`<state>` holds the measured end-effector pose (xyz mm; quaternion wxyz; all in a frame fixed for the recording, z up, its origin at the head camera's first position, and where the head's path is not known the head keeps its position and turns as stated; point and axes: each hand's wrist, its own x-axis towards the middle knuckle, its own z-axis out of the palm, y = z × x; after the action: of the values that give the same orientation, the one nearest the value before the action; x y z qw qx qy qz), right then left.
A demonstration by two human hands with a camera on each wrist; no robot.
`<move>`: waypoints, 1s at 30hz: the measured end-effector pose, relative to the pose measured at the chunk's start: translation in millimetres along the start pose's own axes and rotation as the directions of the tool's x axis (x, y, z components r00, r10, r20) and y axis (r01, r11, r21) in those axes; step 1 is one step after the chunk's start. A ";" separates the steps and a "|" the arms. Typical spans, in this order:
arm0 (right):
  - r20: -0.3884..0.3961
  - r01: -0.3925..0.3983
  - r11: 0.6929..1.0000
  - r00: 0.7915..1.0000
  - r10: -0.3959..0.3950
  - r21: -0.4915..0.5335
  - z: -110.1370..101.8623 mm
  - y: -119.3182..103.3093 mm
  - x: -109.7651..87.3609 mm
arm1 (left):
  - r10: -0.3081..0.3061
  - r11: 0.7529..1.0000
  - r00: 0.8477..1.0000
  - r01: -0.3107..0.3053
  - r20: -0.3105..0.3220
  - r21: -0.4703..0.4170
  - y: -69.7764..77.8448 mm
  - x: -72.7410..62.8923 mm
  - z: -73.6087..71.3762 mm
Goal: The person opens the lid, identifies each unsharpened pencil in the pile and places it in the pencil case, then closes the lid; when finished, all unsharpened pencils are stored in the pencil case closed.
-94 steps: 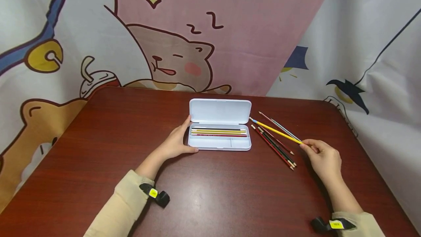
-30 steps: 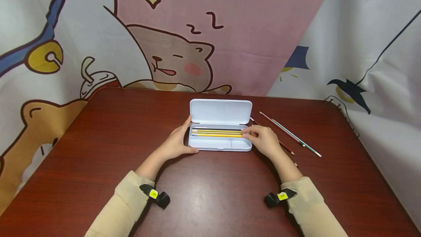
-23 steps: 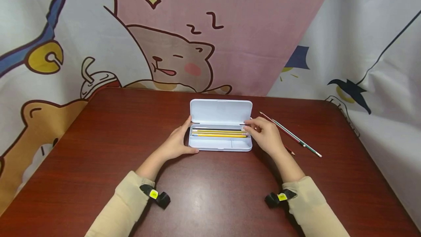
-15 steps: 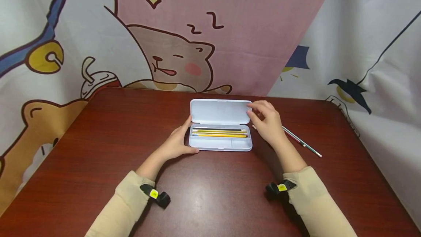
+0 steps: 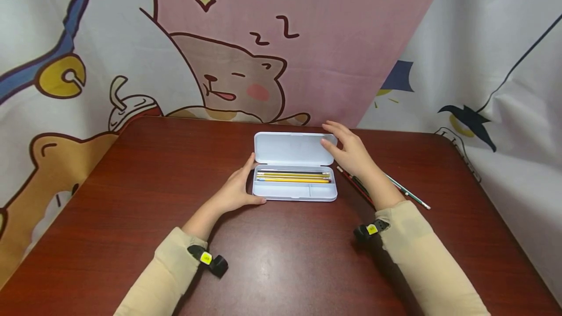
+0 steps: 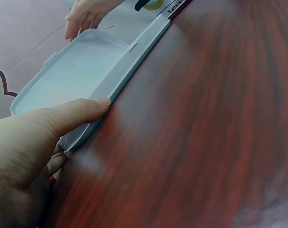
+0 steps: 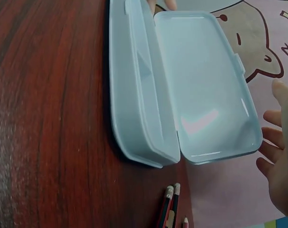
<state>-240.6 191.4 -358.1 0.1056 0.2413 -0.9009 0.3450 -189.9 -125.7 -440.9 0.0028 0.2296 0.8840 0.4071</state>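
A pale blue pencil case (image 5: 281, 191) lies open on the table, its lid (image 5: 291, 148) tilted up at the back. Several pencils (image 5: 293, 177), the front one yellow, lie in its long rear compartment; the two front compartments are bare. My left hand (image 5: 232, 190) grips the case's left end, thumb (image 6: 84, 111) at the front corner and fingers toward the back. At the lid's upper right corner is my right hand (image 5: 353, 152), holding nothing, its fingers loosely spread. The right wrist view has this hand (image 7: 283, 142) beside the lid's edge; I cannot tell whether it touches.
On the table (image 5: 281, 257), right of the case, lie loose pencils: a red one (image 5: 354, 183) and a green-and-white one (image 5: 412, 196), with others partly under my right forearm. A printed cloth (image 5: 333, 62) hangs behind the table's far edge.
The yellow pencil my right hand held is now in the case. That hand let it go, then rose to the lid's right corner, its fingers spreading. My left hand has stayed.
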 end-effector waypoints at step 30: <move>0.047 0.105 0.994 0.993 -0.104 -0.004 -1.7 -4.9 -41.9 | -0.029 0.992 0.999 0.027 -0.015 -0.120 4.4 -1.3 -2.0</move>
<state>-202.0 204.6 -369.0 0.1032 0.2958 -0.8903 0.3305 -187.4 -125.1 -436.6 0.0151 0.2135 0.8610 0.4614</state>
